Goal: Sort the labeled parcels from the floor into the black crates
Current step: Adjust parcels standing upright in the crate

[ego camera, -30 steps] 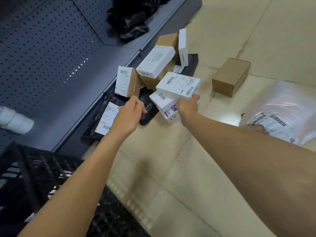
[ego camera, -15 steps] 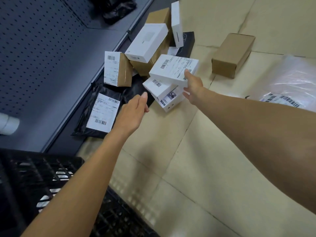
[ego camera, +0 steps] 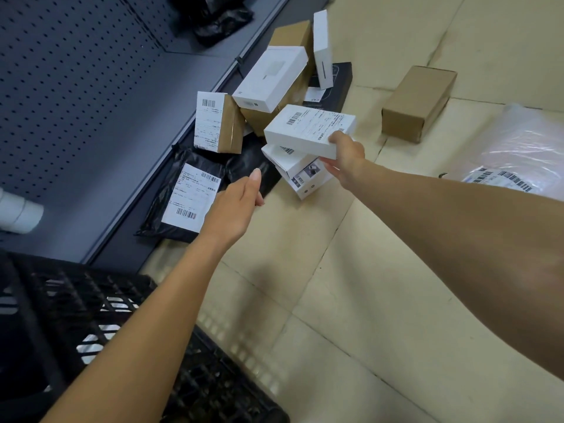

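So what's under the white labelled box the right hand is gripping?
Under the white labelled box, gripped by the right hand, lies a smaller white box with a barcode sticker, tilted on the floor. Whatever lies beneath those is covered.

A flat white cardboard box with a barcoded shipping label on top [ego camera: 308, 129] sits tilted on the pile, resting on a smaller white box with a printed end panel [ego camera: 300, 172]. Left of them a brown cardboard box with a white label on one face [ego camera: 218, 123] stands upright, and a black plastic mailer bag bearing a white label [ego camera: 186, 199] lies flat on the floor. The black slatted plastic crate [ego camera: 91, 306] sits near the bottom-left corner (its contents are hard to make out).
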The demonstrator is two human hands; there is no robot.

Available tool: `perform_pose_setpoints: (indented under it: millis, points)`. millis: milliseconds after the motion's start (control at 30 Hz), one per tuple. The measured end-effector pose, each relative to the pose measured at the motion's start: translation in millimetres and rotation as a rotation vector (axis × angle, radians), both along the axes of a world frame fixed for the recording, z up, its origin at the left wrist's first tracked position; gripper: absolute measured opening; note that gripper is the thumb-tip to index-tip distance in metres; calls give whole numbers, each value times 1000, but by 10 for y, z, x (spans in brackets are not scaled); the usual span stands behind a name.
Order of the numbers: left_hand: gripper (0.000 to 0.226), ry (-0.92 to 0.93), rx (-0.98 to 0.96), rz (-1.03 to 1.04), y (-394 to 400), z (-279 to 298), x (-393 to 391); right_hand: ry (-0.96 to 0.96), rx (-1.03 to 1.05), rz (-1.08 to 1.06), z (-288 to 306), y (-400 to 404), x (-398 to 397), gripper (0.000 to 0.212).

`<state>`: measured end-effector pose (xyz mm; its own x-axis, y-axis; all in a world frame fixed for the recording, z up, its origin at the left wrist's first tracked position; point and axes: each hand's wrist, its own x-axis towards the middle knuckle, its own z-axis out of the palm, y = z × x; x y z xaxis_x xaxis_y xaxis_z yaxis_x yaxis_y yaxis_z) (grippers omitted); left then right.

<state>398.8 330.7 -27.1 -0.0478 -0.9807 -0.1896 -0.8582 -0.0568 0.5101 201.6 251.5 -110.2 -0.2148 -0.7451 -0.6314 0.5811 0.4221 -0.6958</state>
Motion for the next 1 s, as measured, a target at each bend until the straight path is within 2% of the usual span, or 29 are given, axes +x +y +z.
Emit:
perform_pose_setpoints:
  millis: [200, 367, 500, 667, 867, 1000]
  points:
    - [63, -7, -32, 32, 206, 169, 212, -11, -31, 14, 288, 116, 141, 44]
    - [49, -62, -74, 100, 467, 459, 528, 28, -13, 38, 421, 247, 424, 48]
    - [35, -85, -128, 173, 741, 668, 852, -31, -29, 29, 528, 353, 649, 49]
    - [40, -112, -254, 248, 1173, 888, 1225, -44, -58, 99, 814, 502, 1141, 46]
    - [32, -116, -530, 333, 1716, 890, 1733, -78, -283, 379, 1211, 896, 1830, 37]
    - [24, 55, -626, 569, 2089, 863, 2087, -70, -435, 527, 1521, 1164, 2174, 32]
